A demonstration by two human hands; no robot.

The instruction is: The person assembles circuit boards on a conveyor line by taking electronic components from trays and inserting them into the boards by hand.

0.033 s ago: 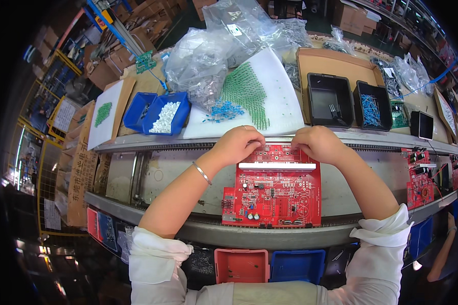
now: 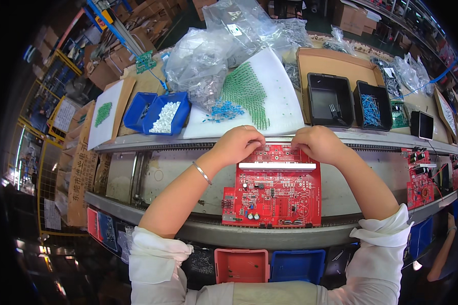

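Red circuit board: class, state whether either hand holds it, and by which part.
Both hands, left and right, rest on the red board's far edge; whether they hold it cannot be told.

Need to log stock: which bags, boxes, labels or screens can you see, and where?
Clear plastic bags: heaped back centre, crumpled.
Cardboard box: back right, brown, flat.
Dark screen: far right, small, black, blank.
Cardboard sign: left, brown, printed.
Paper labels: lower left, white.

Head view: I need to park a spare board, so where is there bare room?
Bare conveyor bed left of the red circuit board, and a patch right of it. The shelf with foam sheet, blue bins and black bins is crowded.
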